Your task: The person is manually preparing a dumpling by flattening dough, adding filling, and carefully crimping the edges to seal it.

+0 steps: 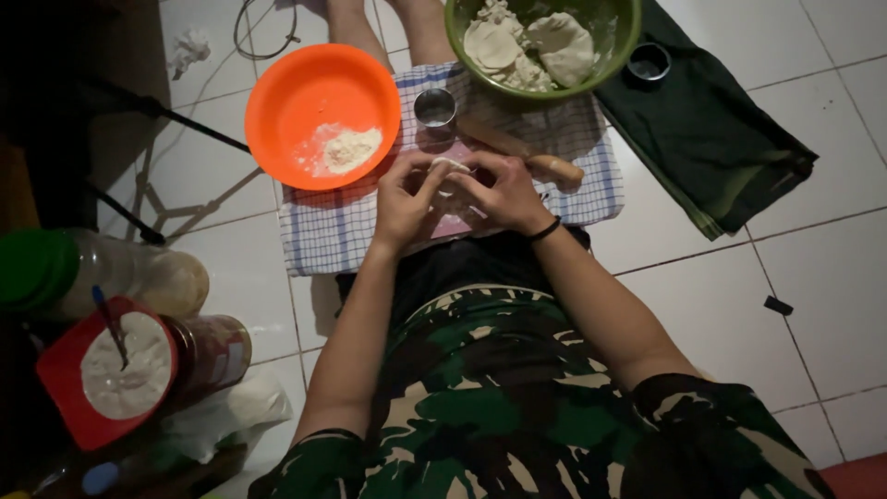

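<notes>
My left hand point(405, 199) and my right hand point(504, 192) meet over a checked cloth point(333, 231) on the floor. Together they pinch a small pale piece of dough point(450, 165) between the fingertips. A wooden rolling pin point(527, 152) lies just beyond my right hand. A small metal cup point(434, 107) stands behind the dough. An orange bowl point(305, 92) with a little flour sits at the far left of the cloth. A green bowl point(621, 37) with dough pieces stands at the top.
A dark green cloth point(711, 139) lies on the white tiles at the right, with a small round tin point(649, 62) on it. At the left lie a red-lidded jar of white filling point(129, 370) and a green-capped plastic jar point(102, 273). A cable point(263, 37) is at the top.
</notes>
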